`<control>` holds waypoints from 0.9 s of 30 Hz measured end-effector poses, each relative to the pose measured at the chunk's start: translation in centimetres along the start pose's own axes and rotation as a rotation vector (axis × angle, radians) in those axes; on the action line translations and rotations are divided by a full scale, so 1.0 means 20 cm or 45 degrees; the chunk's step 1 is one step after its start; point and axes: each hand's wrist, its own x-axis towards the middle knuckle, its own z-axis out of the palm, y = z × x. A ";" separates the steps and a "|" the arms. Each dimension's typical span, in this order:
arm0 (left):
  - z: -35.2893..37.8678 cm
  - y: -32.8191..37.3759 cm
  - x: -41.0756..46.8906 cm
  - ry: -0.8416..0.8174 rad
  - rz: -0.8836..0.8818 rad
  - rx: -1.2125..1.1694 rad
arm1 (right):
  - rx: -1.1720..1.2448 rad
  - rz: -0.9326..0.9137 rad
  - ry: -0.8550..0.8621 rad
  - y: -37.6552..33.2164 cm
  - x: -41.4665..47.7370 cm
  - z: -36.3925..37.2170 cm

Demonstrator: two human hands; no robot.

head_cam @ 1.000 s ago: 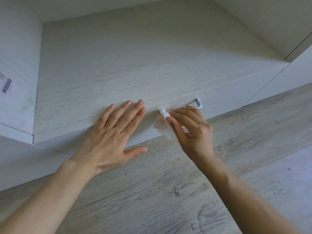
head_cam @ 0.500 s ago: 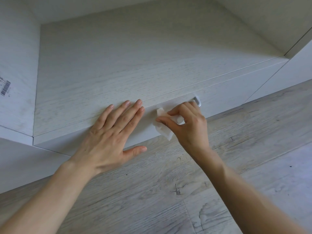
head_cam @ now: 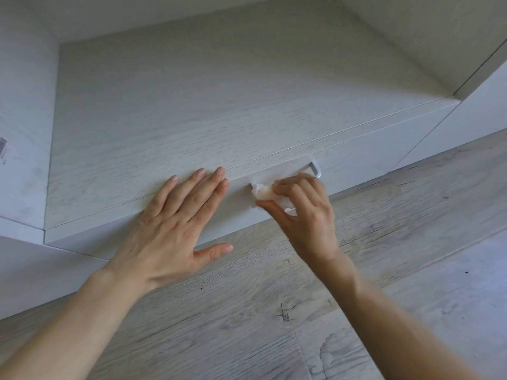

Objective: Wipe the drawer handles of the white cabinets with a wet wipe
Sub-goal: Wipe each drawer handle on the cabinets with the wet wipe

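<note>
One wet wipe (head_cam: 262, 192) in right hand (head_cam: 304, 212); one handle (head_cam: 315, 169).

Only 1 view is recording: the head camera is looking forward and steeply down onto the white cabinet (head_cam: 192, 111) from close above, with the wooden floor (head_cam: 274, 325) showing nearer than the cabinet.

My left hand (head_cam: 175, 226) lies flat, fingers straight, on the white cabinet (head_cam: 192, 111) top edge. My right hand (head_cam: 304, 212) pinches a bunched wet wipe (head_cam: 262, 192) round the drawer handle (head_cam: 315, 169) (its right end shows). Grey wood floor (head_cam: 274, 311) lies below.
</note>
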 end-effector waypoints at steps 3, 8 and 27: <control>0.00 0.00 0.00 0.002 0.001 -0.001 | 0.010 -0.045 0.001 -0.03 -0.01 0.04; 0.01 -0.01 -0.01 0.009 0.009 0.001 | -0.073 -0.131 -0.014 0.13 -0.02 -0.07; 0.02 -0.01 -0.01 0.012 0.028 -0.023 | -0.016 -0.317 -0.134 0.25 0.02 -0.15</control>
